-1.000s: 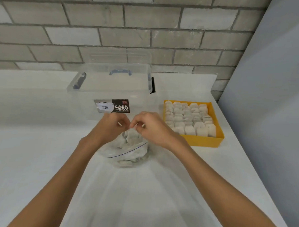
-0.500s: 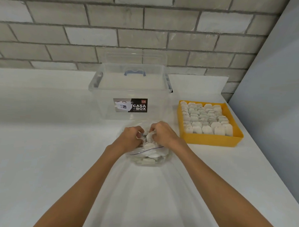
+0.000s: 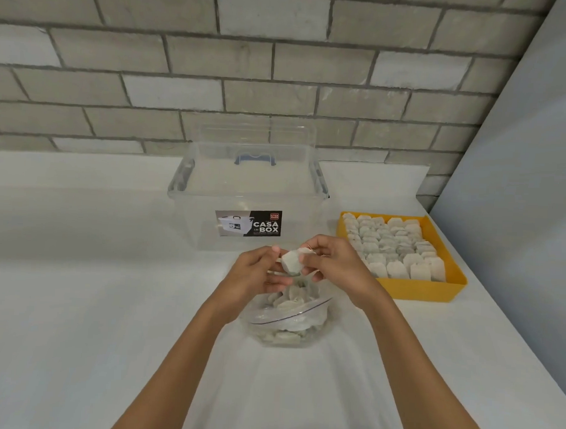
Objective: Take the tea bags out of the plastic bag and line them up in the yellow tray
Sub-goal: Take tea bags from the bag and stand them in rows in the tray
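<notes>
A clear plastic bag [image 3: 286,324] with several white tea bags in it lies on the white table in front of me. Just above its mouth, my right hand [image 3: 334,271] pinches one tea bag [image 3: 292,262] by its upper edge. My left hand [image 3: 253,274] is beside it, fingers curled, its fingertips touching the same tea bag from the left. The yellow tray [image 3: 434,290] stands to the right, holding several rows of tea bags [image 3: 393,248] that nearly fill it.
A clear lidded storage box [image 3: 248,193] with a black "CASA BOX" label stands behind the bag. A brick wall runs along the back of the table, and a grey panel [image 3: 518,224] rises right of the tray.
Both hands were down in the mouth of the bag; they have lifted a little, and one tea bag has come out between them.
</notes>
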